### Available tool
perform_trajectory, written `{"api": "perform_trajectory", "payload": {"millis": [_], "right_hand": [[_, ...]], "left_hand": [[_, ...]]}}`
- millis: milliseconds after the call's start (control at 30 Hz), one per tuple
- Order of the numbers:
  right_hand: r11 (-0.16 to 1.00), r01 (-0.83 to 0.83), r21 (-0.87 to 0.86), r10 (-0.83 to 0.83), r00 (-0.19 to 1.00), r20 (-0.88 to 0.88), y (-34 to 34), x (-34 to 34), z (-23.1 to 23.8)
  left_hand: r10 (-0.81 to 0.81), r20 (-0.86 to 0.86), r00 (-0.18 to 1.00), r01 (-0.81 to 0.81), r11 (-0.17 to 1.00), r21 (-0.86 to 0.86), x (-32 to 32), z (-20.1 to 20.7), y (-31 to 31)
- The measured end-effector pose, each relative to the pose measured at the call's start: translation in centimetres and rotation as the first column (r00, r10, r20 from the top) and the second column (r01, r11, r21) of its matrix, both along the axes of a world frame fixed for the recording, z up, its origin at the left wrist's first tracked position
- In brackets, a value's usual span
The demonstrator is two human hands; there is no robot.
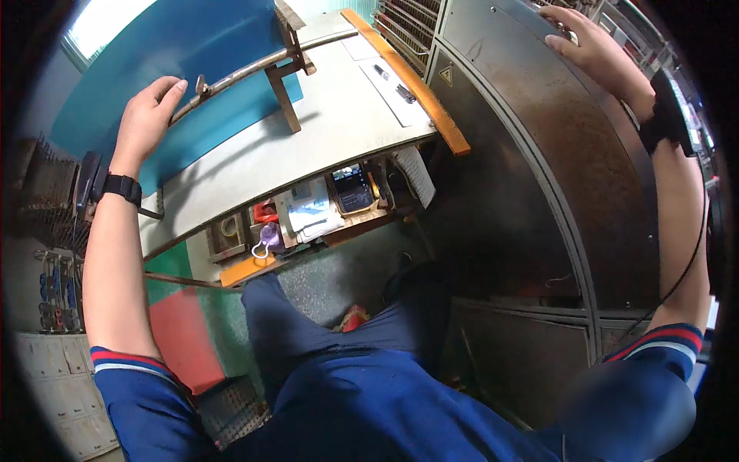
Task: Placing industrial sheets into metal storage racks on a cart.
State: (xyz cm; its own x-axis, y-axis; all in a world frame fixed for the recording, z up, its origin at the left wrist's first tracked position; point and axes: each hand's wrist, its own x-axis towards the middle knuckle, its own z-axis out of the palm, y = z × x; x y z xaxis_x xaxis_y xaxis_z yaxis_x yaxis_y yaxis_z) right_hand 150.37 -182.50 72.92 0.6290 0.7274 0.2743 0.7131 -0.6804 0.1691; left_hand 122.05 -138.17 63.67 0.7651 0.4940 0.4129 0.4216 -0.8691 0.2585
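Note:
At the upper left my left hand (148, 117) is closed at the near end of a worn metal rod (246, 73), its fingers curled and partly hidden. A small upright metal tab (202, 86) sticks up from the rod beside the thumb. The rod runs above a white-topped table to a rusty bracket (285, 96) standing on it. My right hand (596, 50) reaches to the upper right, at the top edge of a dark metal cabinet (531, 100). Its fingers are bent round a small shiny part that I cannot make out. Both wrists carry black strapped devices.
A blue panel (208, 46) stands behind the table (254, 165). Pens (404, 94) and paper lie by its orange edge strip (431, 100). Below, an open shelf holds a phone (352, 189), papers (312, 208) and a purple item (267, 237). A red object (185, 339) is on the floor.

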Motion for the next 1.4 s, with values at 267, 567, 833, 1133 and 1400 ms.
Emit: {"api": "perform_trajectory", "payload": {"millis": [267,567,833,1133,1400], "right_hand": [[0.982,-0.185,0.034,0.187,0.981,-0.043,-1.1,4.9,-1.3],[0.999,-0.013,-0.049,0.015,1.000,0.028,0.3,0.4,0.3],[0.995,0.024,-0.102,-0.027,0.999,-0.030,-0.5,1.6,0.5],[0.980,0.055,0.190,-0.079,0.990,0.120,-2.7,1.9,1.6],[0.810,-0.045,0.584,-0.342,0.773,0.534,-26.6,-3.8,8.8]], "left_hand": [[-0.061,-0.034,0.998,0.058,0.996,-0.074,-0.4,-0.4,1.6],[-0.094,-0.076,0.993,0.085,0.990,-0.115,-0.1,-0.4,1.4],[-0.271,-0.050,0.961,0.244,0.921,-0.303,0.0,-0.7,2.6],[-0.331,-0.025,0.943,0.287,0.851,-0.439,0.4,-1.4,4.9],[-0.318,-0.013,0.948,0.297,0.896,-0.330,1.0,-1.6,4.1]]}}
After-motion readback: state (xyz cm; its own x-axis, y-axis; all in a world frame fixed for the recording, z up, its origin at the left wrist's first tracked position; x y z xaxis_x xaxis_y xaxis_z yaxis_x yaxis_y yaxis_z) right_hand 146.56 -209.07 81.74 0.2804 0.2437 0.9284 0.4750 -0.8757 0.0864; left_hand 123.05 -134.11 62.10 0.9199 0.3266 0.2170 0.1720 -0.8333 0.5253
